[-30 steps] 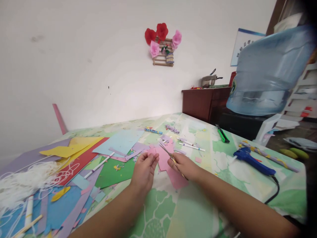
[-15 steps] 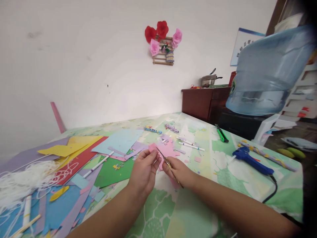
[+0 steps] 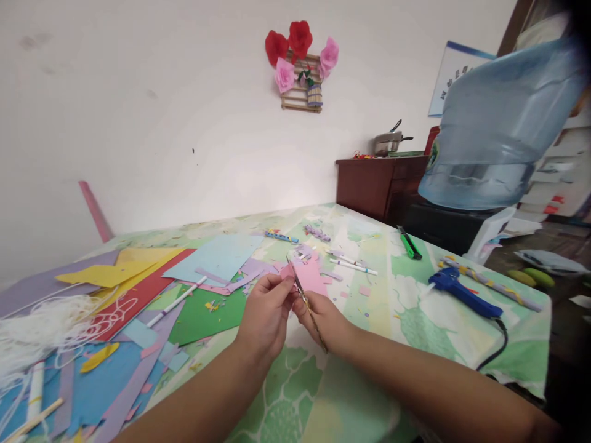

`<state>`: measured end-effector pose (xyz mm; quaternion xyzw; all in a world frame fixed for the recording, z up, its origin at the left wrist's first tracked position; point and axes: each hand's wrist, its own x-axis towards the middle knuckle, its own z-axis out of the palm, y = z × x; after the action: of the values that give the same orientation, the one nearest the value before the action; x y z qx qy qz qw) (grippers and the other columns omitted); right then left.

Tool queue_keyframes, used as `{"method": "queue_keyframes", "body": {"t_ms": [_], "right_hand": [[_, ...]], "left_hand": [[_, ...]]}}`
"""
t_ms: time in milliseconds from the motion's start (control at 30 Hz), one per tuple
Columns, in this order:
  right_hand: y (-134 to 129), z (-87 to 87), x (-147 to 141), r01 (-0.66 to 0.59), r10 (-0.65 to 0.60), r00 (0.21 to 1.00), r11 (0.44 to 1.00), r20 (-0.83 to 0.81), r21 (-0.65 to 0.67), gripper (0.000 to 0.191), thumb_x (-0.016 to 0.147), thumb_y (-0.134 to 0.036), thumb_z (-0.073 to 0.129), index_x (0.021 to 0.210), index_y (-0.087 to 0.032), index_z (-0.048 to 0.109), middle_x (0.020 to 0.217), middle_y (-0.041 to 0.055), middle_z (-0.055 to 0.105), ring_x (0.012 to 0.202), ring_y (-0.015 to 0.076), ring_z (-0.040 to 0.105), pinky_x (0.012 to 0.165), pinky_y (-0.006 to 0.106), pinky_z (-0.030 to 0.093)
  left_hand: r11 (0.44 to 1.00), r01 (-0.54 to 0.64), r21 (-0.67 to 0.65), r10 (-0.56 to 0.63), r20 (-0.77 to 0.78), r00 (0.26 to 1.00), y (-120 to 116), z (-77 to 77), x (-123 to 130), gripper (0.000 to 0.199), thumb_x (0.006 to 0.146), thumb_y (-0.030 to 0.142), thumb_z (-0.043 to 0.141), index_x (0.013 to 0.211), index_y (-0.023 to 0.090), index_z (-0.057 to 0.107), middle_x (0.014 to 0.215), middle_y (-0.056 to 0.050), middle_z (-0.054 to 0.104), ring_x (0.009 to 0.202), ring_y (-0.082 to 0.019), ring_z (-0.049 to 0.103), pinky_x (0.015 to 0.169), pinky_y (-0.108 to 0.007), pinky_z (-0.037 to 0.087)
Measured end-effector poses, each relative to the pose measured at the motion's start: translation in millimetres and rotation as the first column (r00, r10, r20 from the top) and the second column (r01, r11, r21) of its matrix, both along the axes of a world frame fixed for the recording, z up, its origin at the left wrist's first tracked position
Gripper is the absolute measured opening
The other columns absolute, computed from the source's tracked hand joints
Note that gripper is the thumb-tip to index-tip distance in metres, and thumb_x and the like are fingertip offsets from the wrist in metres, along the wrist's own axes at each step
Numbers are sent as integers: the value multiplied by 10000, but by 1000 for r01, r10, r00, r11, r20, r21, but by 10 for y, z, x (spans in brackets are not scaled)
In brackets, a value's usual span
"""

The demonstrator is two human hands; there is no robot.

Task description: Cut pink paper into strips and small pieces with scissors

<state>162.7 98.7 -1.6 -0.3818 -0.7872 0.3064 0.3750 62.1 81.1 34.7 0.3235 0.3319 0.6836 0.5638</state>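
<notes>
The left hand (image 3: 263, 317) pinches a small pink piece (image 3: 287, 271) between its thumb and fingers. The right hand (image 3: 327, 321) has its fingers wrapped around the gold handles of the scissors (image 3: 298, 285). The two hands almost meet over the counter (image 3: 295, 394), maybe to keep the little piece steady close to the blades. The blades point away from the person, which seems a safe way to hold them. They are right beside the left thumb, but I cannot tell if they touch the pink piece.

The pink piece pokes out past the left thumb. It looks thin, like paper, and only a bit shows, so its shape is hard to tell. A bigger, soft pink sheet (image 3: 311, 275) lies just past both hands, partly hidden.

Left of the left hand is a green sheet (image 3: 203, 326) with tiny scraps (image 3: 212, 306) on it. Far to the right of the right hand lies a blue glue gun (image 3: 464, 295), perhaps put there so its cord (image 3: 498, 349) is out of the way.
</notes>
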Motion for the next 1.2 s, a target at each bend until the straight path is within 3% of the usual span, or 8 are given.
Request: {"method": "queue_keyframes", "body": {"t_ms": [233,500,733,1000,1200], "right_hand": [[14,-52,-50,38,-41,999,996,-35,-85,304,717,-440,396,641,-152,460,548,-20,445,505,85,381,451,193,302],[24,-61,-20,71,-75,997,987,-22,-142,345,712,-471,384,598,-152,450,519,-16,446,480,82,384,442,197,297],[-12,-52,-18,36,-38,998,999,-59,-22,335,751,-468,323,731,-160,450,651,3,501,568,100,431,503,211,339],[-67,-13,-41,-98,99,993,995,-67,30,342,775,-452,280,809,-156,448,709,21,510,622,119,450,546,226,358],[-73,-10,-39,-99,101,992,995,-77,26,360,765,-467,292,838,-150,446,725,27,504,641,128,449,567,240,365]], "left_hand": [[1000,8,16,-7,-55,998,13,2,-32,86,635,176,551,594,131,490,531,35,472,494,-49,439,492,-177,352],[999,-19,-36,13,-154,988,-14,62,-48,115,605,226,584,624,119,546,532,28,461,496,-52,412,458,-175,333],[998,-55,6,55,-103,993,-23,82,-27,111,604,226,588,572,133,536,484,49,454,469,-37,405,490,-167,343],[1000,-23,8,23,-84,996,-44,58,1,134,609,254,581,599,133,524,486,41,466,456,-49,416,454,-172,325],[1000,-27,-6,26,-147,989,-49,43,-6,132,611,241,580,581,133,511,471,50,450,452,-44,410,454,-165,330]]}}
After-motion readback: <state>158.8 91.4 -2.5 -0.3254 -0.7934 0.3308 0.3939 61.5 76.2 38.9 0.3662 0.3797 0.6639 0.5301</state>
